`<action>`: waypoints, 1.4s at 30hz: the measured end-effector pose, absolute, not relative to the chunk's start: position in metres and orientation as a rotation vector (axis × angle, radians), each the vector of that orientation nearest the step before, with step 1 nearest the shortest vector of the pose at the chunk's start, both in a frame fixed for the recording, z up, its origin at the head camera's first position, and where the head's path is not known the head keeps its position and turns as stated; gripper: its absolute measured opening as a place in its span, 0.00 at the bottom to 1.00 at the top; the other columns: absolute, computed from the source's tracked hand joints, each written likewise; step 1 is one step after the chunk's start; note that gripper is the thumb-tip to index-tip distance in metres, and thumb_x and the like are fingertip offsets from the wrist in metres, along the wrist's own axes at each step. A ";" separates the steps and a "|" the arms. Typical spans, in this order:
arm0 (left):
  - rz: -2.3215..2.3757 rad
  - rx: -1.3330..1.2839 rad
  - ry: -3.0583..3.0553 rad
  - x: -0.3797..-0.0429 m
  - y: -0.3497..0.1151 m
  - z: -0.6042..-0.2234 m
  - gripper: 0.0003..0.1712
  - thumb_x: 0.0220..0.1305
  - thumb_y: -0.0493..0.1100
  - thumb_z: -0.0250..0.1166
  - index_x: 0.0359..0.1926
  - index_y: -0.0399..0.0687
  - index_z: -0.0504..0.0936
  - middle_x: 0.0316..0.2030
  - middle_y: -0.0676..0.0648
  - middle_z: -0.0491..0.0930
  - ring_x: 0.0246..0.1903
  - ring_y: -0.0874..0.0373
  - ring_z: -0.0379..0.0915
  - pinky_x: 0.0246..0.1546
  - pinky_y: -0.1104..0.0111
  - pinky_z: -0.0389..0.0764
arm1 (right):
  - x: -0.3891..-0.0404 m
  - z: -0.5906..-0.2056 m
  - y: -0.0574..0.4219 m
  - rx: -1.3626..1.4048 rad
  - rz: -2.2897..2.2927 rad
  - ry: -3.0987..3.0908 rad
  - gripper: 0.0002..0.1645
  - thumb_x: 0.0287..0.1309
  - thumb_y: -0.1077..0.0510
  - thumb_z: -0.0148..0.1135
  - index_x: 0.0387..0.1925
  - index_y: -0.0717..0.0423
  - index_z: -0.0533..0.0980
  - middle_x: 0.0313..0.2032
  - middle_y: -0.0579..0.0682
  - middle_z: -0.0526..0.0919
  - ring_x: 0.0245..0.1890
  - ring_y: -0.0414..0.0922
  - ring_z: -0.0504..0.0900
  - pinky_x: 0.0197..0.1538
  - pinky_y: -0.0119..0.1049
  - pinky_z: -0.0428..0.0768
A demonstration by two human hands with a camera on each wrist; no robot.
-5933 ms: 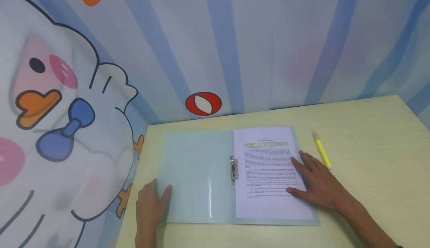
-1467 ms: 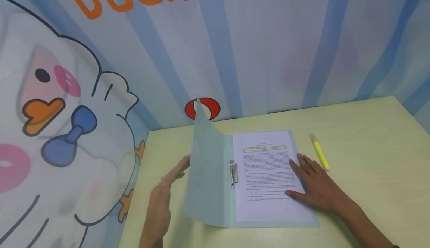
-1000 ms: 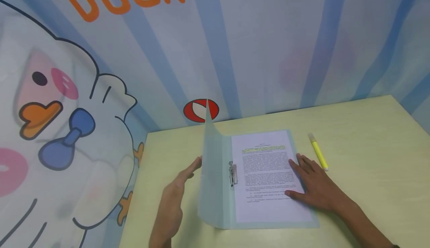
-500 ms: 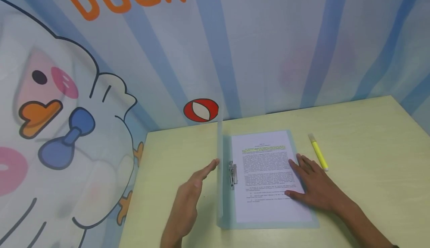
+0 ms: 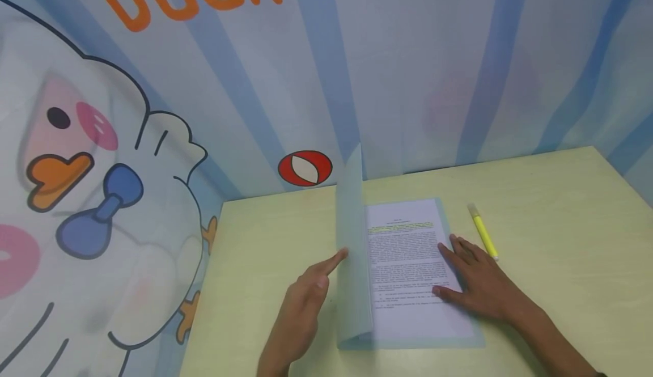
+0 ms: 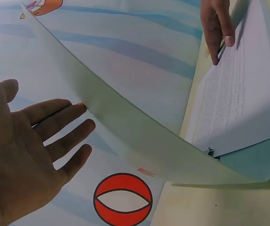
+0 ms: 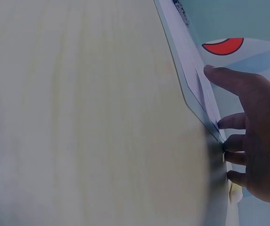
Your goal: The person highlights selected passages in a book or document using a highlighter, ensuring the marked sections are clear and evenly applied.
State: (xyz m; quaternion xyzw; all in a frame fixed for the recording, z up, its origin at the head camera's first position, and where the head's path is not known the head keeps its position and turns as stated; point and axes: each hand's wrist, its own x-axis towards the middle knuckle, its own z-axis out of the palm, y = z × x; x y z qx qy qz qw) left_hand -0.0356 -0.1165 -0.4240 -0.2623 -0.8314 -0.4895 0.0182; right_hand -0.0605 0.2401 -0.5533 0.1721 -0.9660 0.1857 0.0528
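A light blue folder lies on the table with its front cover (image 5: 352, 258) raised past upright, leaning right over the spine. Fingertips of my left hand (image 5: 302, 312) push on the outside of that cover; in the left wrist view the fingers are straight and spread. Inside the folder lies a printed sheet (image 5: 408, 314) with yellow-marked lines near its top. My right hand (image 5: 479, 283) rests, fingers spread, on the right edge of the sheet and folder. The metal clip (image 6: 212, 153) shows in the left wrist view, while the cover hides it in the head view.
Right of the folder, beyond my right fingers, a yellow highlighter (image 5: 483, 232) with a clear cap lies on the pale wooden table (image 5: 561, 224). A wall covering (image 5: 418, 71) with a cartoon duck and stripes rises behind and to the left.
The cover, flat on the left at first, has swung up and past upright to the right. My left hand has followed it rightward. My right hand stays in place.
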 end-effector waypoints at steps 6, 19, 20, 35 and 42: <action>-1.502 -0.790 -2.618 -0.037 -0.112 -0.432 0.24 0.76 0.43 0.40 0.68 0.60 0.66 0.64 0.60 0.67 0.63 0.61 0.58 0.60 0.55 0.63 | -0.061 -0.552 0.241 0.520 0.597 -2.946 0.53 0.53 0.24 0.50 0.70 0.54 0.59 0.70 0.61 0.53 0.68 0.58 0.49 0.62 0.60 0.55; -1.487 -0.815 -2.679 -0.040 -0.105 -0.446 0.23 0.76 0.45 0.41 0.67 0.62 0.67 0.64 0.62 0.66 0.62 0.64 0.58 0.60 0.58 0.62 | -0.065 -0.550 0.244 0.479 0.721 -2.904 0.41 0.65 0.34 0.46 0.70 0.53 0.59 0.69 0.58 0.58 0.67 0.56 0.54 0.61 0.59 0.58; -1.486 -0.813 -2.684 -0.040 -0.105 -0.447 0.23 0.76 0.46 0.41 0.67 0.62 0.67 0.64 0.62 0.66 0.62 0.64 0.58 0.60 0.58 0.62 | -0.066 -0.550 0.245 0.484 0.728 -2.898 0.40 0.66 0.35 0.46 0.70 0.53 0.59 0.69 0.58 0.58 0.66 0.57 0.55 0.61 0.59 0.58; -1.430 -0.886 -2.730 -0.040 -0.098 -0.466 0.23 0.75 0.49 0.41 0.67 0.58 0.67 0.64 0.59 0.67 0.63 0.62 0.58 0.61 0.57 0.61 | -0.069 -0.534 0.252 0.470 0.940 -2.822 0.31 0.72 0.48 0.41 0.73 0.50 0.54 0.70 0.56 0.56 0.67 0.55 0.55 0.61 0.58 0.60; -1.422 -0.911 -2.718 -0.039 -0.095 -0.471 0.23 0.75 0.47 0.43 0.66 0.56 0.68 0.63 0.57 0.68 0.63 0.60 0.59 0.61 0.58 0.61 | -0.067 -0.508 0.246 0.409 1.132 -2.675 0.30 0.74 0.51 0.38 0.73 0.45 0.52 0.72 0.49 0.53 0.69 0.46 0.49 0.67 0.48 0.52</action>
